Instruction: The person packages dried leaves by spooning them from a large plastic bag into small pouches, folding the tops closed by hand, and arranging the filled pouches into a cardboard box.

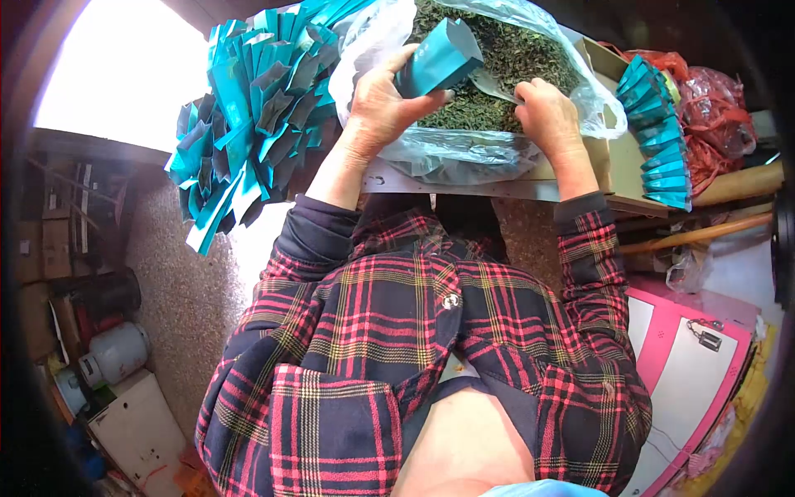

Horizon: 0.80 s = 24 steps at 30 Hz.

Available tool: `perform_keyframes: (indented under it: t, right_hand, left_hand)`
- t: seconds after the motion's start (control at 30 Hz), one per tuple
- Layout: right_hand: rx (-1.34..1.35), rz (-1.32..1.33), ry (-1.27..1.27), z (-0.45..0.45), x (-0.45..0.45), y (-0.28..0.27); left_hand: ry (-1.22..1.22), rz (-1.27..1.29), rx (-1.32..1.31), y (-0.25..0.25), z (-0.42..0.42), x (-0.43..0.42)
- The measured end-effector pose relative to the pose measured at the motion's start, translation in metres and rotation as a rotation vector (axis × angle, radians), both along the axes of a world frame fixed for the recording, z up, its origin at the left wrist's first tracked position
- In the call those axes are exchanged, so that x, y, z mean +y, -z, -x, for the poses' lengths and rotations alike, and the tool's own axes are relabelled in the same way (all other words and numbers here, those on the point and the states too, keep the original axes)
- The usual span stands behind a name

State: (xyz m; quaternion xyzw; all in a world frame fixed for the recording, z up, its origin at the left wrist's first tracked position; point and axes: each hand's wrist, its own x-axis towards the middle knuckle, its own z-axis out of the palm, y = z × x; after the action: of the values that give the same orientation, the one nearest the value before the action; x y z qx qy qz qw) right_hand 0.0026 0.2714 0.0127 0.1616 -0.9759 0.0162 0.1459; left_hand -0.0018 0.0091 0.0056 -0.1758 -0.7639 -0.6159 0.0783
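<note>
My left hand (383, 103) is wrapped round a teal paper packet (440, 60), which tilts over the loose leaves. One end of the packet faces up and to the right; its inside cannot be made out. Below and behind it, dark green dried leaves (534, 54) fill a large clear plastic bag (455, 157) with its mouth spread wide. My right hand (548, 116) is closed on the handle of a metal scoop (493, 85), whose bowl rests at the leaves beside the packet. Part of the scoop's handle is hidden by my fingers.
Many teal paper packets (248, 108) are heaped at the left, overhanging the table. A row of folded teal packets (658, 137) stands at the right by a cardboard box (623, 166). Beyond are red plastic bags (716, 116). A pink-and-white cabinet (691, 356) is at lower right.
</note>
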Motion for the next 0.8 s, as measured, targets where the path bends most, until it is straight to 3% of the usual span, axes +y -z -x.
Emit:
perform_keyframes:
  t: [0.1,0.23,0.4,0.5,0.8]
  right_hand:
    - [0.038,0.003,-0.032,0.006,0.0,0.004]
    - [0.016,0.196,-0.024,0.008,-0.003,-0.001]
    - [-0.122,0.588,-0.137,0.003,-0.017,-0.006]
    - [-0.147,0.606,-0.172,0.005,-0.035,0.006]
    - [0.168,0.45,-0.026,0.034,-0.018,0.025]
  left_hand:
    - [-0.014,-0.021,0.027,0.003,0.004,-0.001]
    - [-0.008,-0.022,-0.025,0.001,0.005,-0.005]
    - [-0.007,-0.046,-0.013,0.003,0.009,-0.009]
    - [-0.006,-0.091,-0.023,0.002,0.006,-0.006]
    - [-0.008,-0.066,-0.022,-0.001,0.005,-0.008]
